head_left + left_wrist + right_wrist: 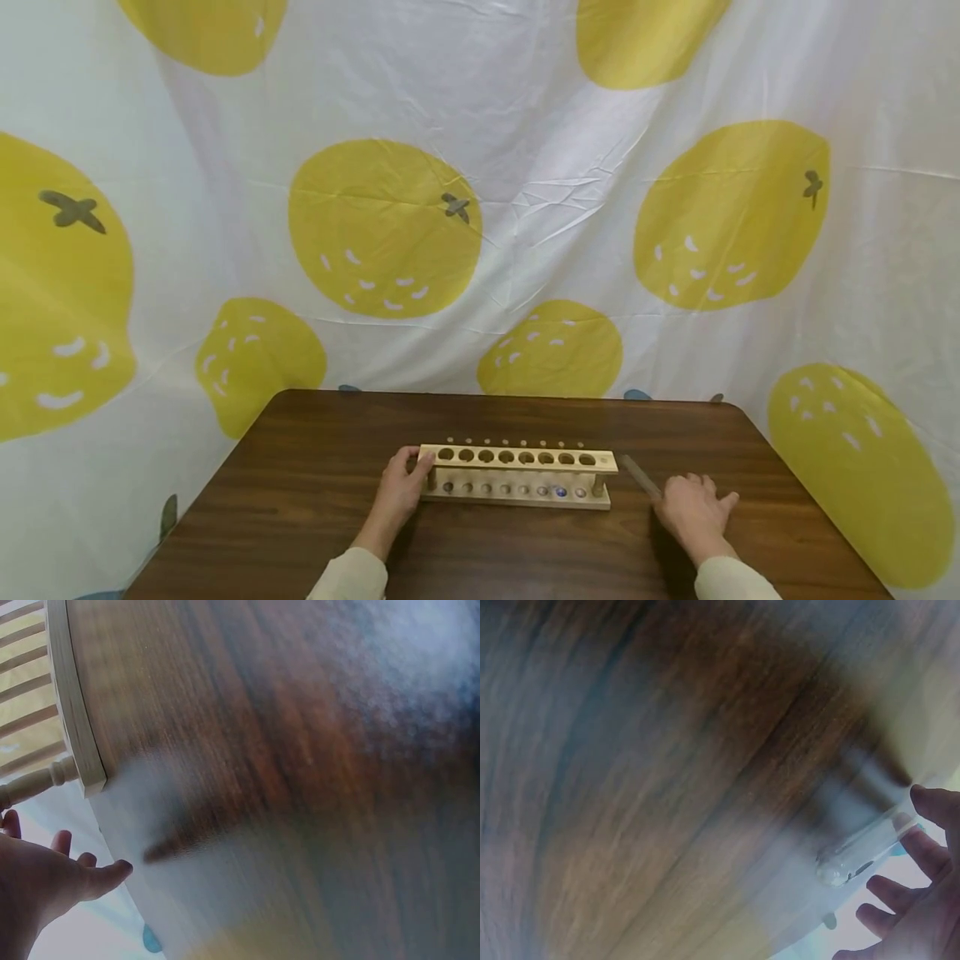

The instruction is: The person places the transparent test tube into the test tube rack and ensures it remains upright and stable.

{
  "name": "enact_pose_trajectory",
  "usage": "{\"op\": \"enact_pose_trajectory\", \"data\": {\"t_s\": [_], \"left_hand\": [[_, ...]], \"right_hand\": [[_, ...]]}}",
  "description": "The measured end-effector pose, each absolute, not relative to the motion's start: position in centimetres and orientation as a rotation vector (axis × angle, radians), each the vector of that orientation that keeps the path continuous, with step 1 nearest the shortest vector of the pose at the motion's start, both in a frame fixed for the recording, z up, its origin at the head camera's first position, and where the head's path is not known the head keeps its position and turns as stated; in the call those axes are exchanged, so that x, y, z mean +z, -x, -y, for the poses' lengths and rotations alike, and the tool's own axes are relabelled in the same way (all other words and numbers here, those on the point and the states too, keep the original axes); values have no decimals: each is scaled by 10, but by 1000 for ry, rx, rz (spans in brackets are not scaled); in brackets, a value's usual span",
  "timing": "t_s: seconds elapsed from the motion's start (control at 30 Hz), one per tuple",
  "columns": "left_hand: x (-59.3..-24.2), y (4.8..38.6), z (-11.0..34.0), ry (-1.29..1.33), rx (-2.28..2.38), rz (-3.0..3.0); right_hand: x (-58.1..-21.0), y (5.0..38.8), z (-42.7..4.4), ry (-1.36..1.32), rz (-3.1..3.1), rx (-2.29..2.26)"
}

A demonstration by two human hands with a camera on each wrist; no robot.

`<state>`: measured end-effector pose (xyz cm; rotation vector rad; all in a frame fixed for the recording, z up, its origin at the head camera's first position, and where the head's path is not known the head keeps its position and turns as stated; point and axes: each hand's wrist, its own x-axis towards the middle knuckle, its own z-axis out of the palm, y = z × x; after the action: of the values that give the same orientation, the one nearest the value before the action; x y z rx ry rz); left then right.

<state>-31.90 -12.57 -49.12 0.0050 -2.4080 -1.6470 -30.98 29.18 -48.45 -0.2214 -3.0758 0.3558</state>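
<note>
Tube (pixel 640 476) sits pinched in the right hand (pixel 695 510), while the left hand (pixel 402 483) seemingly pinches the rack (pixel 516 466) at one end.

Soft, even light in head view, glare on tabletop (pixel 300 750), wrist views hazy, perhaps defocused
</note>
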Motion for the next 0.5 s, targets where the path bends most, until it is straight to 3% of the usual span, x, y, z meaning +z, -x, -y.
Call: {"op": "enact_pose_trajectory", "data": {"t_s": [0.5], "left_hand": [[-491, 318, 125, -19, -1685, 2398]], "right_hand": [[-475, 307, -300, 290, 2908, 681]]}}
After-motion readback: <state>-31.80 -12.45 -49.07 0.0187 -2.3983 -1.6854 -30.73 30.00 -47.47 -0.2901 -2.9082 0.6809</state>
